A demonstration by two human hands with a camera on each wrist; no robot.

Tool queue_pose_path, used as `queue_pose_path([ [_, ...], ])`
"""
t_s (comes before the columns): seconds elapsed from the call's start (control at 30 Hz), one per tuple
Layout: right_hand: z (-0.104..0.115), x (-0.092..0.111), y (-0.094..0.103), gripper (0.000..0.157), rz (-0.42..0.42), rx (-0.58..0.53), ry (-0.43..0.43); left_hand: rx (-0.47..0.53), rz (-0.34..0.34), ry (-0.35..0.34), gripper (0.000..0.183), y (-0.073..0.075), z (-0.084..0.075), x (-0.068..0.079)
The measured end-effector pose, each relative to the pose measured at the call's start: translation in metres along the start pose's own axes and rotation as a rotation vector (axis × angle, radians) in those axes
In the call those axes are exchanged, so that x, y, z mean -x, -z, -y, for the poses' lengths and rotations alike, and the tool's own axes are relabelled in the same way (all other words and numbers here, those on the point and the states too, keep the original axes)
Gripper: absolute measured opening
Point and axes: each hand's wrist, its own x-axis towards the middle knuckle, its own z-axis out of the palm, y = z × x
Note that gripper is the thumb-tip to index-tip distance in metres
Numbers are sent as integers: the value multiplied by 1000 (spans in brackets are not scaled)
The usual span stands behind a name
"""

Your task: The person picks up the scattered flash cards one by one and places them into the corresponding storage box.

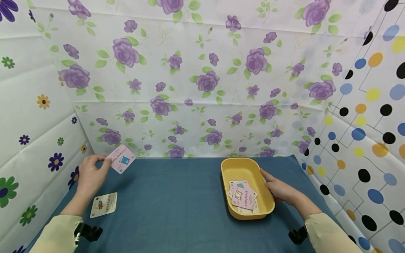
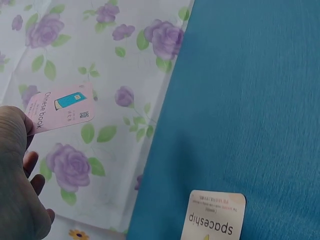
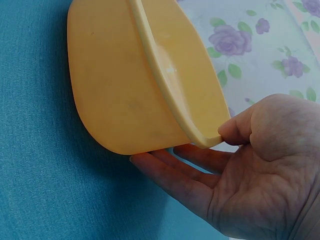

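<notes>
Between thumb and fingers, my left hand (image 1: 92, 175) pinches a pink flash card (image 1: 121, 159) by one edge, held up above the table. It reads "Chinese book" beside a small blue book picture; the left wrist view shows the same card (image 2: 62, 107). Below that hand a cream "spaceship" card (image 1: 103, 205) lies on the blue cloth. My right hand (image 1: 280, 188) grips the right side of a yellow plastic tub (image 1: 225, 175), thumb at the rim and fingers underneath in the right wrist view. Inside the tub, a pink "storybook" card (image 1: 243, 197) tops several overlapping cards.
A blue cloth (image 1: 167, 203) covers the table. White fabric with purple roses (image 1: 207, 80) hangs along the back edge. Flower-patterned fabric (image 1: 41, 133) stands at the left, dotted fabric (image 1: 373, 151) at the right.
</notes>
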Motion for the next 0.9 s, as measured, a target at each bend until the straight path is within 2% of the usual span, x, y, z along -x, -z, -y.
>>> queue_pose_path([
  [0.17,1,1,0,74,-2,1,-1,24,-8,-35,42,-2,-8,2],
  [0.9,0,-1,0,74,-4,3,0,65,40,-104,41,-14,-39,10],
])
